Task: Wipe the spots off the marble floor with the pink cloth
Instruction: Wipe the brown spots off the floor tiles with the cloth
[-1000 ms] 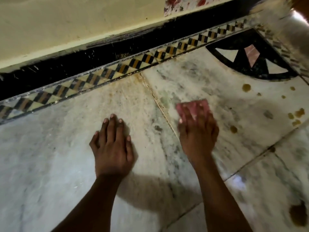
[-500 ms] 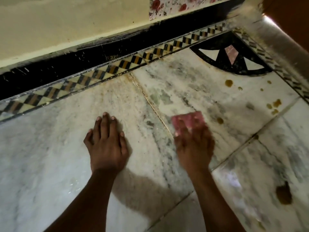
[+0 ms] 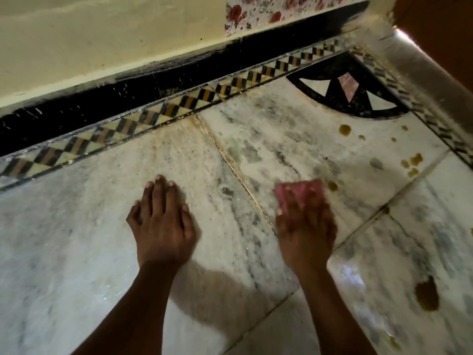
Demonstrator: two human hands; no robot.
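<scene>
No writing anywhere; right hand (image 3: pixel 304 226), blurred, fingers flat together, presses the pink cloth (image 3: pixel 299 192) onto the marble floor (image 3: pixel 268 149) beside a brown spot (image 3: pixel 332 186); left hand (image 3: pixel 161 221) lies flat, fingers slightly spread.

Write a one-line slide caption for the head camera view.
Right hand presses the pink cloth onto the marble floor near brown spots, left hand flat on the floor.

Ahead of me a checkered inlay border (image 3: pixel 179 108) runs beside a black skirting strip (image 3: pixel 153 80) under the cream wall (image 3: pixel 89 42); a floral cloth (image 3: pixel 256 11) hangs above.
</scene>
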